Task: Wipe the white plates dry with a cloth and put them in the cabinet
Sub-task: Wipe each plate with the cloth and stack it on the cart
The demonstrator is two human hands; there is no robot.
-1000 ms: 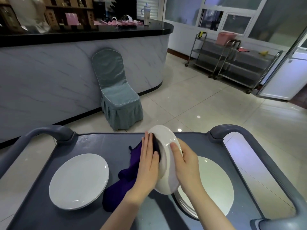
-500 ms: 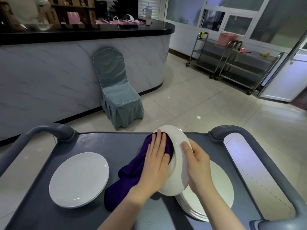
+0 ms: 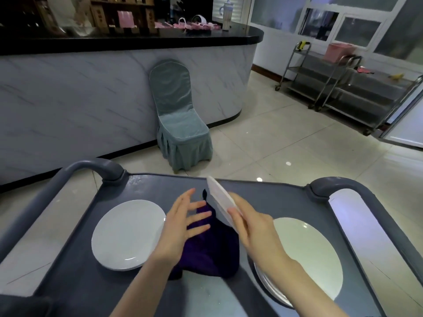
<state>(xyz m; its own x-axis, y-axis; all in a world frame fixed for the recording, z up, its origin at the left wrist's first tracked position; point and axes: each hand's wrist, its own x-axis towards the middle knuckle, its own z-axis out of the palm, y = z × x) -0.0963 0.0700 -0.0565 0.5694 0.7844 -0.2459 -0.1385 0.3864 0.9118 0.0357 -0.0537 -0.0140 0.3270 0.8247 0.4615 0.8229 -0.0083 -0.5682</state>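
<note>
My right hand (image 3: 254, 227) grips a white plate (image 3: 220, 199) held on edge above the middle of the grey cart top (image 3: 146, 186). A purple cloth (image 3: 211, 250) hangs below and against the plate, between my hands. My left hand (image 3: 183, 220) hovers just left of the cloth with fingers spread and straight, not clearly touching it. A single white plate (image 3: 127, 233) lies flat on the cart's left side. A stack of white plates (image 3: 309, 255) sits on the right side, partly hidden by my right forearm.
The cart has raised grey handles at left (image 3: 91, 167) and right (image 3: 338, 185). Beyond it stand a covered grey-green chair (image 3: 180, 124), a marble-fronted counter (image 3: 91, 92) and steel trolleys (image 3: 343, 88) at the far right on a tiled floor.
My left hand has lifted off the cloth and plate and opened its fingers. The plate has turned more edge-on in my right hand, and the cloth has dropped lower.
</note>
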